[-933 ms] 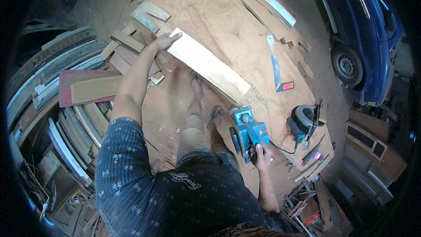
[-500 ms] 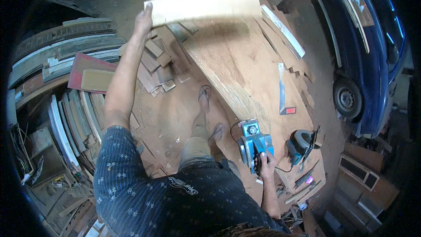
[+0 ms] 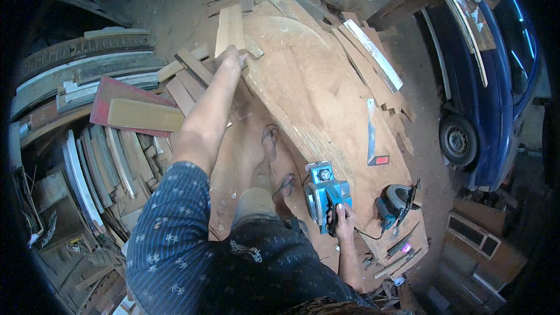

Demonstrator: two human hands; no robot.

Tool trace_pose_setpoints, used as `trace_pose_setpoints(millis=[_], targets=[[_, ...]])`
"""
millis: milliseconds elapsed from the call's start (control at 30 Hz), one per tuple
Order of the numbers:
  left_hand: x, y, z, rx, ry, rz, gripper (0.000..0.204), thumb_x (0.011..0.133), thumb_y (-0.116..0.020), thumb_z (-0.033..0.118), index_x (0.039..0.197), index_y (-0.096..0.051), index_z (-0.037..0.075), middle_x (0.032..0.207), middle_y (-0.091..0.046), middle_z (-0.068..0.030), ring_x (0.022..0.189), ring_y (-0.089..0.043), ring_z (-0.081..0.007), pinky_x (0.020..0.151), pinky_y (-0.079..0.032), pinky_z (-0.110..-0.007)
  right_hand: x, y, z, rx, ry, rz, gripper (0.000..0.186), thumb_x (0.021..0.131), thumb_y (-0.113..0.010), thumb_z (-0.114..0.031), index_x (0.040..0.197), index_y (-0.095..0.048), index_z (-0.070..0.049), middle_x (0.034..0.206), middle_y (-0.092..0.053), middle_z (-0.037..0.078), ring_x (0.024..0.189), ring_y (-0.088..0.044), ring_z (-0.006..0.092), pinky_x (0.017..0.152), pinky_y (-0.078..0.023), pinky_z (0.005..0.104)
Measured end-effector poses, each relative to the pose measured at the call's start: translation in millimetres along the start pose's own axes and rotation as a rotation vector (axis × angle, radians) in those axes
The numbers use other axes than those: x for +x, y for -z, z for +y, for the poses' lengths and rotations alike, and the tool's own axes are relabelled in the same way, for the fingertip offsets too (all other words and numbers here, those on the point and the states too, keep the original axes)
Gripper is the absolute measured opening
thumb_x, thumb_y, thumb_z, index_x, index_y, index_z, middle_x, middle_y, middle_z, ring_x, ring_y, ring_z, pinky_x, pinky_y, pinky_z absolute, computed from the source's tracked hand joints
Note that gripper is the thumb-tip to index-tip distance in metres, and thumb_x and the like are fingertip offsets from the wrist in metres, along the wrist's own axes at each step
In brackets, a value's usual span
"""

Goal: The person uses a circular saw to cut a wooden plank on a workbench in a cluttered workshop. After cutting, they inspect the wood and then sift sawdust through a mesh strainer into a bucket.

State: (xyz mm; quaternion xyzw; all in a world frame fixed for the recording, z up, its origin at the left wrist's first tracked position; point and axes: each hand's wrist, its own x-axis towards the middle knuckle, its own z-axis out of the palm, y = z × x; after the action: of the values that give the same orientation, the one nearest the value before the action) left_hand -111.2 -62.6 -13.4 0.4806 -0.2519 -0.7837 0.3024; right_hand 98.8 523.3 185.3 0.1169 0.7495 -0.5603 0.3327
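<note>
Your left hand (image 3: 233,58), arm reaching forward, is at the far left corner of the wooden table (image 3: 291,93), its fingers bent over the near end of the pale board (image 3: 230,28) and holding it; the fingertips are hidden, so how firmly they press cannot be told. The board points away from you, beside a stack of offcuts (image 3: 195,69); whether its far end is supported is unclear. Your right hand (image 3: 345,217) is wrapped around the rear handle of the blue power planer (image 3: 328,189), which is at the table's near left edge, front knob pointing away from you; contact with the edge cannot be confirmed. On the tabletop, a square (image 3: 371,134) and a circular saw (image 3: 394,203) are to the right of the planer. Handling, as judged from appearance: the board should be stiff and fairly light, though its length would make the far end dip in a one-handed hold; grasp it across the width, thumb above and fingers below, or nearer its middle for balance. Fine dust may make its faces slippery. The planer is probably dense and rigid; hold it by the rear handle and front knob, with fingers clear of the sole
</note>
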Motion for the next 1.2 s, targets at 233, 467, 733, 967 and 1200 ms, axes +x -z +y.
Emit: trace_pose_setpoints(millis=[233, 467, 733, 967, 1200], targets=[[-8, -4, 48, 0.271, -0.170, 0.036, 0.045, 0.093, -0.059, 0.007, 0.133, -0.039, -0.001, 0.123, -0.056, -0.0207, 0.100, -0.065, -0.0327, 0.065, -0.065, -0.041, 5, -2, 9, 0.081, -0.065, 0.071, 0.035, 0.101, -0.053, -0.038, 0.090, -0.059, -0.005, 0.063, -0.056, 0.003, 0.047, -0.051, 0.0110, 0.041, -0.042, 0.0268], [-66, -22, 115, 0.542, -1.154, 0.009, 0.033, 0.089, -0.068, 0.009, 0.117, -0.057, -0.005, 0.109, -0.067, -0.0148, 0.099, -0.066, -0.0249, 0.081, -0.056, -0.042, 4, 15, 20, 0.055, 0.018, 0.085, 0.036, 0.101, -0.052, -0.038, 0.085, -0.057, -0.006, 0.063, -0.056, 0.003, 0.046, -0.050, 0.0107, 0.040, -0.042, 0.0268], [-108, -54, 205, 1.203, -1.351, 0.203, 0.044, 0.089, -0.063, 0.036, 0.114, -0.059, -0.001, 0.108, -0.065, -0.0277, 0.101, -0.064, -0.0435, 0.083, -0.052, -0.047, -5, 25, 28, 0.088, 0.000, 0.133, 0.037, 0.101, -0.053, -0.038, 0.084, -0.057, -0.005, 0.064, -0.057, 0.002, 0.051, -0.052, 0.0097, 0.045, -0.043, 0.0260], [-65, 18, 129, 1.956, -0.715, 0.087, 0.042, 0.085, -0.060, 0.028, 0.121, -0.060, 0.006, 0.111, -0.068, -0.0231, 0.104, -0.066, -0.0392, 0.091, -0.052, -0.048, -7, 26, 38, 0.096, 0.008, 0.139, 0.038, 0.102, -0.052, -0.036, 0.083, -0.059, -0.004, 0.065, -0.058, 0.003, 0.052, -0.054, 0.0107, 0.048, -0.043, 0.0257], [-77, -9, 207, 1.835, -0.921, 0.193, 0.043, 0.085, -0.061, 0.037, 0.120, -0.063, 0.012, 0.112, -0.068, -0.0220, 0.107, -0.065, -0.0381, 0.095, -0.050, -0.046, -7, 28, 45, 0.119, 0.037, 0.165, 0.038, 0.102, -0.052, -0.037, 0.082, -0.060, -0.005, 0.065, -0.060, 0.004, 0.051, -0.054, 0.0108, 0.048, -0.044, 0.0252]])
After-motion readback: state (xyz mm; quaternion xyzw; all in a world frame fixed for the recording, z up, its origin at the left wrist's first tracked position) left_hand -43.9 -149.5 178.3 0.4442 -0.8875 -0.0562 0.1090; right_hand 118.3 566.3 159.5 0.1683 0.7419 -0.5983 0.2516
